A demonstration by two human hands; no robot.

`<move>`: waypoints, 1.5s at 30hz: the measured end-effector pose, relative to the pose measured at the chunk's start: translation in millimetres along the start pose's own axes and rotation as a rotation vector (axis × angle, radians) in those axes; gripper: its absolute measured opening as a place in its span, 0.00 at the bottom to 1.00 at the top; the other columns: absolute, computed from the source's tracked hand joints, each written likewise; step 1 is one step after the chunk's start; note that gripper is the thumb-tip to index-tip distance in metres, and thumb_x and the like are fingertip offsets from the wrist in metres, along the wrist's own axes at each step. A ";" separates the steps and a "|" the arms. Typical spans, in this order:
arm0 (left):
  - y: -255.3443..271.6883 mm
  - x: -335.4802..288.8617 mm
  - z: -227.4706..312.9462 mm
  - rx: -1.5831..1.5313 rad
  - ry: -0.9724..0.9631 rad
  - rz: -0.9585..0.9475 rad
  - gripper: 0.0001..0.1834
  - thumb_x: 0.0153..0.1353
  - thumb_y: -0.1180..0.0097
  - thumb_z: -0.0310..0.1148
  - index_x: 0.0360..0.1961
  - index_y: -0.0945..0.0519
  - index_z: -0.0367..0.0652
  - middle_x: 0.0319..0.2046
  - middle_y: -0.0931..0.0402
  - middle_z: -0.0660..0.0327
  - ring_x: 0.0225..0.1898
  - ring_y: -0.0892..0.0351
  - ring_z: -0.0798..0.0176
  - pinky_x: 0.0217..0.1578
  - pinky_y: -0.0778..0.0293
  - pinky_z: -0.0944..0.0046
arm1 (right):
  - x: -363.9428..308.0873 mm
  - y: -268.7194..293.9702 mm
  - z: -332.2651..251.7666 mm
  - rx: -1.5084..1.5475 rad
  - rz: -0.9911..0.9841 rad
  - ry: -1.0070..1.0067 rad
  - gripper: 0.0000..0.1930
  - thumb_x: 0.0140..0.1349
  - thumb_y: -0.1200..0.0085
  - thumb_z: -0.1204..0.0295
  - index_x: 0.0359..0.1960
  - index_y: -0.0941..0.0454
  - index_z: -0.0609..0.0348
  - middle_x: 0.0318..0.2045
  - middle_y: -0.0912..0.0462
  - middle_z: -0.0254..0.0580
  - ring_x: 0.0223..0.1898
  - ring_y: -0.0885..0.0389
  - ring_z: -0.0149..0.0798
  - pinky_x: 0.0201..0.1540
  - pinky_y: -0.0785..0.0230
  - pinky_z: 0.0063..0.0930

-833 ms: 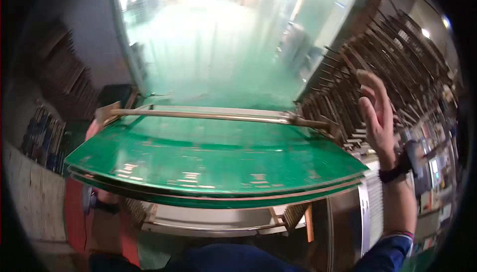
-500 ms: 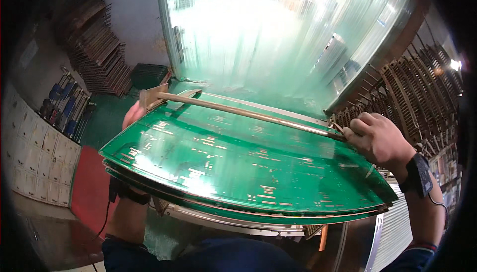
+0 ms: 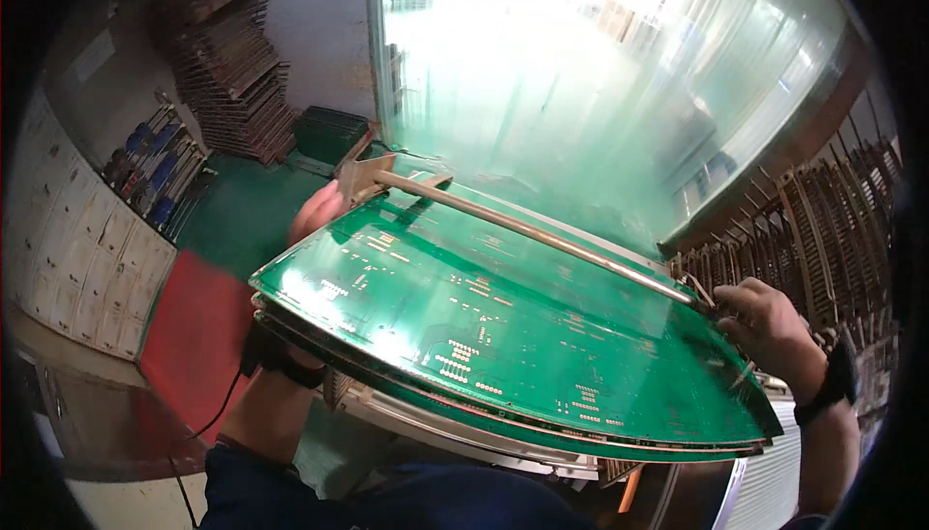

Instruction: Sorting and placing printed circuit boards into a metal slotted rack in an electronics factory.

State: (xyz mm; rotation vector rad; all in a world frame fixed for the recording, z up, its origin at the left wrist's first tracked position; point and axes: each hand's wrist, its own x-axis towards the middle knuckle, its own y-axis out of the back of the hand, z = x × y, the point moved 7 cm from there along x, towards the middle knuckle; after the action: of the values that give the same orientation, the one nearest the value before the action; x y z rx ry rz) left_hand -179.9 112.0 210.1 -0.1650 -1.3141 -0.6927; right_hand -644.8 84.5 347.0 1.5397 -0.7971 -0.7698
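Large green circuit board panels (image 3: 503, 336) lie stacked in front of me, tilted, with pale pads and tracks on the top one. Along their far side runs a metal rod (image 3: 532, 232), part of a rack whose left end plate (image 3: 366, 178) stands at the panels' far left corner. My left hand (image 3: 317, 211) is at that left end, its fingers bent round the rack's edge and partly hidden by it. My right hand (image 3: 764, 322) is closed on the rack's right end, near the rod's end. The undersides of the panels are out of sight.
More racks (image 3: 808, 230) with rods stand on the right, and a tall stack of racks (image 3: 227, 65) at the far left. Pale lockers (image 3: 82, 249) line the left wall. A clear strip curtain (image 3: 581, 94) hangs ahead. A red mat (image 3: 198, 336) covers part of the floor.
The panels and rack, with both hands on them, now sit farther right and slightly lower in the picture. The surroundings have also shifted right, as my view turned. Both hands keep their hold.
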 end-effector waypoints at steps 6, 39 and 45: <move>0.9 7.5 25.9 -0.013 0.020 -0.174 0.26 0.66 0.45 0.33 0.63 0.34 0.38 0.62 0.37 0.49 0.60 0.30 0.55 0.60 0.27 0.56 | 7.8 -7.9 3.7 -0.362 0.075 0.296 0.11 0.51 0.37 0.66 0.21 0.28 0.54 0.24 0.25 0.39 0.28 0.24 0.46 0.32 0.30 0.41; 2.3 -7.6 31.5 -0.180 0.394 -0.481 0.35 0.61 0.38 0.35 0.66 0.37 0.36 0.65 0.38 0.47 0.62 0.32 0.46 0.60 0.30 0.53 | -86.3 27.9 91.7 0.472 0.615 -0.474 0.14 0.70 0.53 0.70 0.51 0.23 0.64 0.38 0.18 0.41 0.36 0.21 0.31 0.39 0.28 0.27; -3.7 -42.1 -18.3 0.010 0.387 -0.566 0.33 0.54 0.37 0.28 0.61 0.34 0.32 0.60 0.36 0.39 0.59 0.34 0.33 0.59 0.34 0.48 | -398.4 -151.3 142.1 -0.223 0.439 -1.315 0.25 0.68 0.52 0.62 0.61 0.31 0.67 0.55 0.26 0.67 0.60 0.29 0.60 0.63 0.38 0.47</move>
State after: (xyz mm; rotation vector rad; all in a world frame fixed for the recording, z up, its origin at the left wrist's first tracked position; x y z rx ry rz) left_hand -170.5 115.8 165.2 0.3503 -0.9868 -1.1321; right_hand -972.1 352.9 196.7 0.4500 -1.8258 -1.4547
